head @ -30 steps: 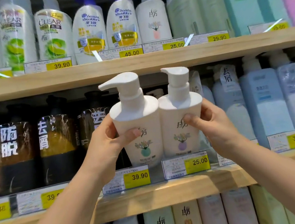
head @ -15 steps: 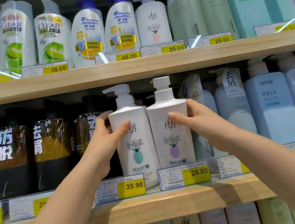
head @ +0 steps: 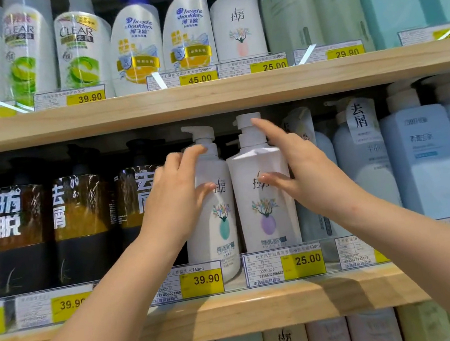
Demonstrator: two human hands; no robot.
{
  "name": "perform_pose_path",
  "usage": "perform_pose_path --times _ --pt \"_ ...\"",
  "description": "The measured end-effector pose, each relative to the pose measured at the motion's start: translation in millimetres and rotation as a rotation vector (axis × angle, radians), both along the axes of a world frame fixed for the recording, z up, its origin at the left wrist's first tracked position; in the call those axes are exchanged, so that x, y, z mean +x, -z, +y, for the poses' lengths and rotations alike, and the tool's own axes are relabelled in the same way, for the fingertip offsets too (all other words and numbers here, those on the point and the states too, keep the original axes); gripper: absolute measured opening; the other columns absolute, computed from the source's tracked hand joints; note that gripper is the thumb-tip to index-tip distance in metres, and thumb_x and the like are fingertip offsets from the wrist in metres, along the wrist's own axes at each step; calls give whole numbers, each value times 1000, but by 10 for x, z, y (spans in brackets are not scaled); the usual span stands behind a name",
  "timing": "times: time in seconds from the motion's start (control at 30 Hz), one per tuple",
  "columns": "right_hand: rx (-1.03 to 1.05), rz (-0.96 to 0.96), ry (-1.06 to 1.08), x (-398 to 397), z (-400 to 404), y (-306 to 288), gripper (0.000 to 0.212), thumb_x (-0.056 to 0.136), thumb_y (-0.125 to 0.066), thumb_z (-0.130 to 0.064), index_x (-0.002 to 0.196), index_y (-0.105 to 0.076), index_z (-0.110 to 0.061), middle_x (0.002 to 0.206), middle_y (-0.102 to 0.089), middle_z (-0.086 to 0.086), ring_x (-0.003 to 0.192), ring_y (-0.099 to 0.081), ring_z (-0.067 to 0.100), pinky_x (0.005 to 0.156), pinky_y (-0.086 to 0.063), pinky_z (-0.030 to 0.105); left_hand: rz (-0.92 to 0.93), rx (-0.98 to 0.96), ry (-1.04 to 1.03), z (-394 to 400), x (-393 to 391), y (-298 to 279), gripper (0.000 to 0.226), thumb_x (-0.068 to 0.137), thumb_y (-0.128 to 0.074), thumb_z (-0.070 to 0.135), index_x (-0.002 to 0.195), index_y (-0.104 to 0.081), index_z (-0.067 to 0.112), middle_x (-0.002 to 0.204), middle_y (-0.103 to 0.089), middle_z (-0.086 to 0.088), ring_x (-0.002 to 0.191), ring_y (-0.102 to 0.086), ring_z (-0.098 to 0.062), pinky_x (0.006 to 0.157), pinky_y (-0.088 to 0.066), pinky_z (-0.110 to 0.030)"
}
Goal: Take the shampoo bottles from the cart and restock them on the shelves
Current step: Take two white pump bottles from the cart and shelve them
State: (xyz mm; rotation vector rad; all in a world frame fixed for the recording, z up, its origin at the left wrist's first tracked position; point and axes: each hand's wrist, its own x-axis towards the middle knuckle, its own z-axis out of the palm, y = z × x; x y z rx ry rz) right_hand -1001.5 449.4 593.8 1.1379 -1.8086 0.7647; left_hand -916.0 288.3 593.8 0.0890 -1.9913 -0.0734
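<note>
Two white pump bottles (head: 264, 194), teal- and purple-vased, now stand upright on the middle shelf (head: 257, 306), both hands (head: 174, 199) having loosened, fingers spread.

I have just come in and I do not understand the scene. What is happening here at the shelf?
A person is restocking shampoo. Two white pump bottles, one with a green vase and one with a purple vase, stand upright side by side on the middle shelf. The left hand and right hand are open, fingers spread against them, not gripping.
</note>
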Motion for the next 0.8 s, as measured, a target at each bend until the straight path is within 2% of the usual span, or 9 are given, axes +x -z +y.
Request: perform_pose_path --times 0.1,0.17,0.23,0.33,0.43,0.53,0.6,0.67,0.8 --pt "133 119 186 -29 -40 -9 53 94 -43 -30 140 -19 -40 132 -37 9 122 -26 25 97 -29 32 -133 -67 -164 -8 28 -54 55 91 -46 27 139 -21 39 127 -33 -9 116 -34 -30 85 -35 -34" --pt "194 95 226 -16 -56 -48 49 94 -42 -33 139 -23 -37 135 -34 11 126 -22 26 97 -31 34 -208 -101 -248 -2 71 -95 49 91 -44 34 137 -27 36 130 -29 -10 120 -29 -29 90 -38 -38" --pt "239 38 250 5 -80 -86 54 90 -46 -42 138 -23 -34 133 -36 12 125 -24 27 94 -34 35 -255 -153 -331 42 91 -131 56 85 -48 47 136 -29 32 132 -28 -9 123 -24 -26 93 -38 -38" --pt "288 -15 321 57 -124 -99 72 79 -58 -50 137 -20 -32 127 -41 13 123 -28 28 83 -35 33 -308 -252 -464 195 49 -168 82 68 -60 61 133 -26 26 130 -27 -10 121 -26 -27 94 -35 -36" --pt "303 -8 394 78 -150 -89 84 72 -66 -51 138 -16 -32 125 -42 13 121 -31 29 80 -36 33 -370 -288 -553 265 -20 -178 96 62 -70 56 135 -18 21 129 -22 -11 120 -26 -29 90 -38 -36" --pt "343 3 453 69 -151 -124 93 68 -66 -56 140 -11 -33 125 -42 15 120 -33 31 86 -37 36 -413 -279 -577 262 -27 -196 87 59 -73 55 125 -33 14 125 -23 -9 118 -26 -29 87 -39 -35" --pt "384 9 486 72 -160 -154 93 68 -65 -58 141 -14 -32 123 -43 16 119 -34 33 88 -36 36 -427 -265 -560 232 -11 -206 83 60 -74 52 122 -36 13 125 -24 -9 118 -26 -30 86 -40 -35" --pt "388 8 483 79 -172 -172 90 67 -67 -56 139 -21 -30 121 -44 16 118 -36 32 87 -36 37 -444 -244 -517 183 11 -202 91 61 -76 45 132 -26 18 130 -21 -10 121 -27 -32 87 -42 -38" --pt "372 -15 415 91 -154 -177 95 65 -75 -45 139 -18 -31 118 -48 15 112 -43 32 75 -32 33 -442 -202 -441 95 37 -167 101 62 -79 36 138 -14 24 137 -17 -10 124 -32 -32 90 -43 -41"
